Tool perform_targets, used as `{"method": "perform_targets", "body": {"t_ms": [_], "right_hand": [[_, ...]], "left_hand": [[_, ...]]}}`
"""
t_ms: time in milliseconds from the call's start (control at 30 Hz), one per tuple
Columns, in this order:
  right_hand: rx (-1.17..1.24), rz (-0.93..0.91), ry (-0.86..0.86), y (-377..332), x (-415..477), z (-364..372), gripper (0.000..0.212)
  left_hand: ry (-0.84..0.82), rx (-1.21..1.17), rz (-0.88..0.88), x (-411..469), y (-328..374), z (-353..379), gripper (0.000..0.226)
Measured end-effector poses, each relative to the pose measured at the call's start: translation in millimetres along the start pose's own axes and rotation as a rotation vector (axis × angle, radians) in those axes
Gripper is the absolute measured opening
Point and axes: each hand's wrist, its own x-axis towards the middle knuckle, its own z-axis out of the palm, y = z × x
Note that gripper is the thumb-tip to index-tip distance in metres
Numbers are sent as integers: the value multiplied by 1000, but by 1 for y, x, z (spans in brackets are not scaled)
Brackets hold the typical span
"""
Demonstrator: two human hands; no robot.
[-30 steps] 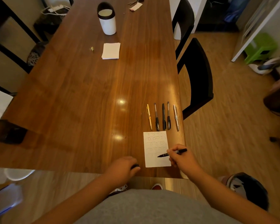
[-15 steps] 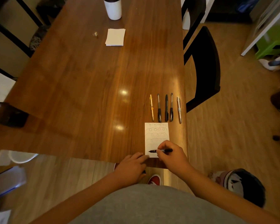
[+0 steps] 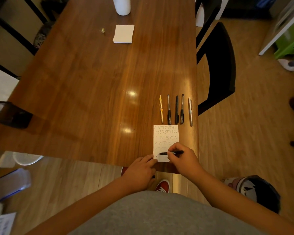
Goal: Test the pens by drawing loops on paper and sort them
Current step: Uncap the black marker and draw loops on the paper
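Observation:
A small white paper (image 3: pixel 165 134) lies near the table's front right corner, with several rows of drawn loops on it. My right hand (image 3: pixel 183 160) pinches a black pen (image 3: pixel 176 152) whose tip touches the paper's lower left, where a short dark stroke shows. My left hand (image 3: pixel 139 170) touches the paper's bottom left corner with a fingertip, and a small dark pen cap (image 3: pixel 153 176) peeks out from under its curled fingers. Behind the paper lies a row of pens: a yellow pen (image 3: pixel 161 109), three dark pens (image 3: pixel 176 110) and a pale pen (image 3: pixel 190 111).
The wooden table (image 3: pixel 92 82) carries a white notepad stack (image 3: pixel 123 33), a small gold object (image 3: pixel 102 30) and a white cup (image 3: pixel 121 5) at the far end. A black chair (image 3: pixel 217 65) stands at the right edge. A black mesh container (image 3: pixel 8 114) sits at the left edge.
My right hand moved the pen from the paper's right side to its lower left and began a stroke. My left hand slid right to the paper's corner. The camera tilted downward.

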Motion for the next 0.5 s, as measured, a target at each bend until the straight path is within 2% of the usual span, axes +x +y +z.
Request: {"method": "perform_targets", "body": {"t_ms": [267,500], "right_hand": [[24,53,40,7,-5,-11,4],[44,49,17,11,-14,-11,7]], "left_hand": [[51,-18,27,3,4,-5,35],[-102,45,36,8,9,-2,40]]}}
